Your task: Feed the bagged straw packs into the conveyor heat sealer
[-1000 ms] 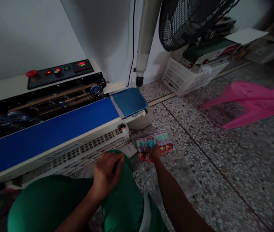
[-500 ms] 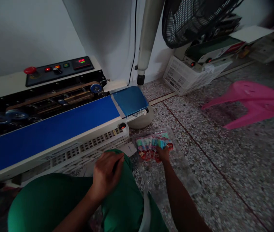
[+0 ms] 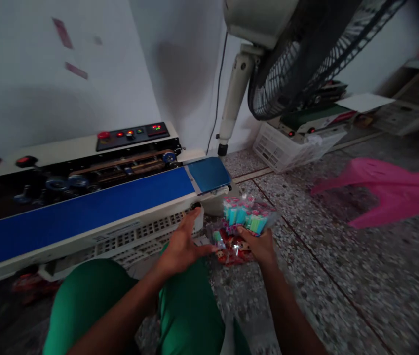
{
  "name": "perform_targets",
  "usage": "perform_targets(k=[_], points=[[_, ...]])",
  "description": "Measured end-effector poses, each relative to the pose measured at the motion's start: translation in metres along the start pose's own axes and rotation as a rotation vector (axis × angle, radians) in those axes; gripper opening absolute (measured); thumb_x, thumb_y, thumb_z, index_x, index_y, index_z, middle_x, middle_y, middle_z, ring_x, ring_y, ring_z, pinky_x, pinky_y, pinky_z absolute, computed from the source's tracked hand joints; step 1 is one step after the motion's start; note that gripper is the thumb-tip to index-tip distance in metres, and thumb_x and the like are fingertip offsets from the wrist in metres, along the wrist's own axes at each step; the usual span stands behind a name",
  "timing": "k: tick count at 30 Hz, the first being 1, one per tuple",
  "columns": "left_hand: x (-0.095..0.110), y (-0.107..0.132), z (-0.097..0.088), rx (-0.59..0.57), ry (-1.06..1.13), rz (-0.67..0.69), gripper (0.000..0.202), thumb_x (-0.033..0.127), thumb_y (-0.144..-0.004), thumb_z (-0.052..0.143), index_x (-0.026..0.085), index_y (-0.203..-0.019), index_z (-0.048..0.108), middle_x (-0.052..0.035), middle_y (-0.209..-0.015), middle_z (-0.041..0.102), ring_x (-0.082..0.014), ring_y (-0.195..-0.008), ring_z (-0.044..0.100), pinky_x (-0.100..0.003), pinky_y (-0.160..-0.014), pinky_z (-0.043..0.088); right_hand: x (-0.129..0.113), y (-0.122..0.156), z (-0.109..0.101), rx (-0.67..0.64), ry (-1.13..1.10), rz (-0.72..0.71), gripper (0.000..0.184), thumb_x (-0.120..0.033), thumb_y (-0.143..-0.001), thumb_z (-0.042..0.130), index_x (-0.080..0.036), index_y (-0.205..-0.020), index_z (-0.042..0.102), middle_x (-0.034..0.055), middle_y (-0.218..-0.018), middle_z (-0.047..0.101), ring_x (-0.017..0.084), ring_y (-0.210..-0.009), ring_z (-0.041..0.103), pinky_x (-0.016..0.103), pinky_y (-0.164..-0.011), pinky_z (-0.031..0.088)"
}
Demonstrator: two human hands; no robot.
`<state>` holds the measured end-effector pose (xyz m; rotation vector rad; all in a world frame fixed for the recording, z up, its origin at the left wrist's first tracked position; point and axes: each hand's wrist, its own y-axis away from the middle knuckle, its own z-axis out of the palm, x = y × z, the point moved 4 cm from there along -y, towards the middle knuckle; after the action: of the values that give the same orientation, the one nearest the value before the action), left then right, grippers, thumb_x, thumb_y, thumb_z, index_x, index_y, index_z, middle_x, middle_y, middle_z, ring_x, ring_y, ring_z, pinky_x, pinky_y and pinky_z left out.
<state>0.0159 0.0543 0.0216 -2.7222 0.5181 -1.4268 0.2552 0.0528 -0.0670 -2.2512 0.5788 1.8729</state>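
Small packing workshop: white band sealing machine with blue conveyor belt (image 3: 83,212) on speckled terrazzo floor (image 3: 342,276), white plastic crates (image 3: 276,150), black-caged pedestal fan (image 3: 305,59), second sealer (image 3: 313,121).

Wall (image 3: 83,64): white, beyond the grip.
Floor (image 3: 342,276): speckled terrazzo, beneath the grip.
Fan (image 3: 305,64): dark grille, above and beyond.
Pink stool (image 3: 390,192): overturned, well apart rightward.
Light: dim.
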Motion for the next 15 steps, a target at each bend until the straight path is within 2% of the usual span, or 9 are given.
perform_targets(k=[1, 2, 4, 6, 8, 10, 15], points=[[0.006, -0.006, -0.002, -0.008, 0.135, -0.011, 0.092, 0.039, -0.055, 0.082, 0.016, -0.134, 0.042, -0.0193, -0.136, 0.047, -0.0361, -0.123, 0.046, -0.051, -0.097, 0.042, -0.026, 0.005, 0.015, -0.093, -0.050, -0.051, 0.038, -0.042, -0.059, 0.077, -0.014, -0.083, 0.067, 0.0070, -0.082, 0.072, 0.021, -0.071, 0.067, 0.031, -0.066, 0.054], [0.011, -0.010, -0.005, -0.036, 0.300, -0.028, 0.092, 0.038, -0.053, 0.083, 0.016, -0.133, 0.043, -0.0178, -0.132, 0.052, -0.0345, -0.119, 0.050, -0.048, -0.095, 0.045, -0.049, 0.010, 0.031, -0.183, -0.097, -0.095, 0.037, -0.040, -0.060, 0.077, -0.015, -0.083, 0.067, 0.0065, -0.081, 0.072, 0.021, -0.071, 0.067, 0.031, -0.066, 0.054], [0.020, -0.014, -0.011, -0.129, 0.633, -0.085, 0.070, 0.037, -0.059, 0.080, 0.014, -0.120, 0.054, -0.0128, -0.109, 0.065, -0.0291, -0.098, 0.063, -0.042, -0.083, 0.052, -0.091, 0.020, 0.063, -0.346, -0.184, -0.198, 0.035, -0.037, -0.060, 0.078, -0.016, -0.086, 0.066, 0.0050, -0.082, 0.071, 0.020, -0.073, 0.067, 0.031, -0.068, 0.054], [0.024, -0.013, -0.023, -0.150, 0.843, -0.140, 0.051, 0.034, -0.059, 0.081, 0.012, -0.100, 0.061, -0.0071, -0.084, 0.068, -0.0224, -0.076, 0.066, -0.036, -0.070, 0.054, -0.122, 0.028, 0.095, -0.481, -0.244, -0.256, 0.034, -0.036, -0.062, 0.077, -0.017, -0.087, 0.066, 0.0035, -0.081, 0.071, 0.020, -0.072, 0.066, 0.032, -0.068, 0.055], [0.019, -0.009, -0.040, -0.084, 0.947, -0.170, 0.044, 0.030, -0.053, 0.084, 0.011, -0.086, 0.061, -0.0024, -0.070, 0.064, -0.0166, -0.062, 0.061, -0.032, -0.061, 0.053, -0.145, 0.034, 0.125, -0.577, -0.299, -0.281, 0.032, -0.038, -0.064, 0.075, -0.018, -0.087, 0.065, 0.0030, -0.081, 0.070, 0.019, -0.073, 0.066, 0.032, -0.067, 0.055], [0.007, -0.006, -0.060, 0.019, 0.979, -0.164, 0.043, 0.026, -0.050, 0.085, 0.011, -0.080, 0.059, 0.0006, -0.063, 0.060, -0.0128, -0.055, 0.056, -0.028, -0.054, 0.049, -0.163, 0.039, 0.153, -0.643, -0.349, -0.313, 0.033, -0.037, -0.065, 0.075, -0.019, -0.089, 0.064, 0.0034, -0.086, 0.070, 0.019, -0.076, 0.066, 0.031, -0.070, 0.054], [-0.034, -0.003, -0.114, 0.350, 0.905, -0.110, 0.035, 0.026, -0.056, 0.081, 0.012, -0.078, 0.058, 0.0020, -0.062, 0.057, -0.0100, -0.053, 0.051, -0.023, -0.050, 0.043, -0.193, 0.047, 0.221, -0.857, -0.348, -0.394, 0.032, -0.037, -0.066, 0.075, -0.021, -0.091, 0.064, 0.0028, -0.088, 0.069, 0.020, -0.082, 0.064, 0.034, -0.077, 0.052]])
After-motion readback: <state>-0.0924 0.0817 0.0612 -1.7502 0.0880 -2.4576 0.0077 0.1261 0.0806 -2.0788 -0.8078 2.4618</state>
